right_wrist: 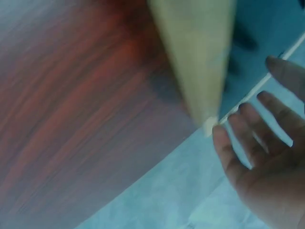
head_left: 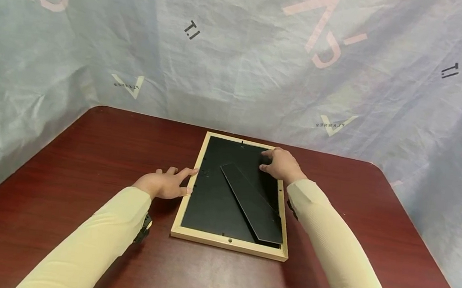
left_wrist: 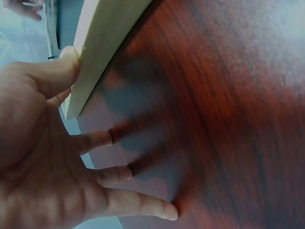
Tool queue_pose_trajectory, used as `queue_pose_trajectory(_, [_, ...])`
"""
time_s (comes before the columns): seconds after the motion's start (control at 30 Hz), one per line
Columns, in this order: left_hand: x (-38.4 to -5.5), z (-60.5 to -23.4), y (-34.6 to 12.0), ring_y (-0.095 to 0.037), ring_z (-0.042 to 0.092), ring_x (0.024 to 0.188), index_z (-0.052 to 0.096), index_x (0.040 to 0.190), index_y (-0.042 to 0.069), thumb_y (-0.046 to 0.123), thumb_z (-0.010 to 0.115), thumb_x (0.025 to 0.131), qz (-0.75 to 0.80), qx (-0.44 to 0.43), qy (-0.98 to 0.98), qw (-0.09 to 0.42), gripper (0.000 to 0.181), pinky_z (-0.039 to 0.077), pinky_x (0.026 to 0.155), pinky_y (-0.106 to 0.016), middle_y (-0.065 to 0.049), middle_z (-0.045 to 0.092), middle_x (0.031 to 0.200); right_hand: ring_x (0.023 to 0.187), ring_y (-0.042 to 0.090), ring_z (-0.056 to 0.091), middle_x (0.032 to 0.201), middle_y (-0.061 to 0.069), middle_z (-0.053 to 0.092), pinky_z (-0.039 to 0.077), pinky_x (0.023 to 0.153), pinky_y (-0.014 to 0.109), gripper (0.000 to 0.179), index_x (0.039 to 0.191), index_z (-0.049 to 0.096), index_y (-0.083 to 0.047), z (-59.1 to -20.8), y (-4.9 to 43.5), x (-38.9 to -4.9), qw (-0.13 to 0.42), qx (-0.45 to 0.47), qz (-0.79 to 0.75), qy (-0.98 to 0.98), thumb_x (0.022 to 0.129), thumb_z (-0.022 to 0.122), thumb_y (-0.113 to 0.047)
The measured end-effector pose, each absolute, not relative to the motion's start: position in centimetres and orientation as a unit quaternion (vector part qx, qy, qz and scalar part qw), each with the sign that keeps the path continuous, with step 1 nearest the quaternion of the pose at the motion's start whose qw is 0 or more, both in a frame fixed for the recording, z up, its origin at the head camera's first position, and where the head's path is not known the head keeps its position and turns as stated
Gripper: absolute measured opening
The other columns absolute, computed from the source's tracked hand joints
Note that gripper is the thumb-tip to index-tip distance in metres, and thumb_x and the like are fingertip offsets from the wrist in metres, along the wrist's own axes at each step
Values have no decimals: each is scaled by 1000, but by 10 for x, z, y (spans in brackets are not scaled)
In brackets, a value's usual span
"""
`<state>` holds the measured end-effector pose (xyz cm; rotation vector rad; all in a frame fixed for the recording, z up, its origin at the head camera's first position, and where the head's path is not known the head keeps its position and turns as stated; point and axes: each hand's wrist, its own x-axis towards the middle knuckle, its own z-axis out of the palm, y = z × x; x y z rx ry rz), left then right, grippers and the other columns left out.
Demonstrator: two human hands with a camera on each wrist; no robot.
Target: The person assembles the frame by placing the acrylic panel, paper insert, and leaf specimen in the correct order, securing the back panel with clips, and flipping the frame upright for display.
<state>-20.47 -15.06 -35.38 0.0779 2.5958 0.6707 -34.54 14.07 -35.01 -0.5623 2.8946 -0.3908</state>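
A light wooden picture frame lies face down on the dark red table, its black backing board and folded black stand facing up. My left hand rests flat beside the frame's left edge, fingers spread, the thumb touching the wooden rail. My right hand lies over the backing near the frame's far right corner, fingertips on the black board. In the right wrist view the fingers are spread and straight next to the blurred frame rail.
A crinkled pale plastic sheet with printed letters hangs as a backdrop around the table's far and side edges. Both forearms wear cream sleeves. Bare table surface shows on either side of the frame and in front of it.
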Motion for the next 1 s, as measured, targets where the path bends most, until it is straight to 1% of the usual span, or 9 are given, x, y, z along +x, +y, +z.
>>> queue_pose_trajectory(0.1, [-205, -354, -149, -60, 11, 146, 21, 163, 23, 28, 51, 108, 254, 23, 940, 229, 63, 20, 111, -73, -32, 13, 163, 134, 41, 48, 146, 25, 51, 41, 107, 54, 54, 150, 50, -5, -349, 127, -354, 99, -201, -152, 963, 101, 66, -21])
queue_pose_trajectory(0.2, [-204, -355, -150, -58, 10, 146, 21, 164, 24, 28, 51, 108, 256, 16, 938, 235, 63, 19, 112, -72, -31, 12, 164, 136, 41, 47, 147, 23, 51, 38, 111, 54, 57, 154, 45, -6, -349, 113, -361, 113, -205, -146, 961, 103, 64, -23])
queue_pose_trajectory(0.37, [-204, -355, -154, -57, 9, 147, 20, 164, 25, 29, 51, 108, 254, 12, 937, 239, 63, 18, 112, -71, -30, 11, 164, 142, 40, 41, 156, 22, 41, 34, 113, 54, 65, 160, 33, -10, -350, 94, -369, 136, -207, -112, 962, 104, 61, -28])
queue_pose_trajectory(0.43, [-206, -356, -155, -57, 9, 147, 20, 164, 25, 29, 51, 108, 253, 15, 938, 236, 64, 19, 112, -72, -30, 12, 164, 144, 40, 37, 160, 21, 35, 36, 112, 54, 65, 161, 31, -13, -351, 89, -372, 133, -201, -95, 966, 105, 59, -30])
queue_pose_trajectory(0.57, [-212, -359, -155, -57, 11, 147, 18, 164, 27, 32, 52, 108, 242, 20, 941, 235, 65, 20, 112, -70, -29, 12, 164, 149, 44, 26, 165, 22, 23, 34, 112, 57, 65, 163, 27, -18, -353, 83, -374, 119, -182, -72, 973, 106, 55, -33])
queue_pose_trajectory(0.63, [-214, -359, -155, -58, 13, 146, 18, 164, 27, 32, 52, 108, 232, 23, 944, 234, 66, 21, 112, -69, -29, 14, 164, 150, 44, 22, 165, 21, 20, 34, 112, 59, 65, 163, 26, -19, -353, 82, -374, 116, -176, -73, 975, 106, 54, -34])
queue_pose_trajectory(0.73, [-211, -355, -154, -59, 16, 144, 20, 164, 25, 30, 52, 108, 228, 23, 945, 232, 64, 23, 112, -69, -30, 16, 162, 150, 43, 20, 166, 20, 18, 34, 111, 59, 66, 164, 23, -20, -352, 80, -374, 121, -171, -75, 975, 106, 52, -35])
queue_pose_trajectory(0.87, [-206, -352, -152, -58, 13, 146, 21, 164, 25, 29, 51, 109, 243, 16, 941, 234, 63, 22, 111, -70, -30, 14, 163, 150, 41, 19, 166, 19, 17, 37, 109, 58, 66, 164, 22, -22, -352, 78, -375, 132, -170, -72, 974, 106, 50, -36])
queue_pose_trajectory(1.0, [-206, -353, -152, -57, 12, 146, 20, 164, 25, 28, 51, 109, 247, 11, 940, 236, 63, 22, 111, -71, -29, 13, 164, 150, 41, 20, 165, 18, 18, 39, 106, 58, 65, 164, 25, -22, -354, 78, -375, 134, -170, -76, 973, 105, 50, -35])
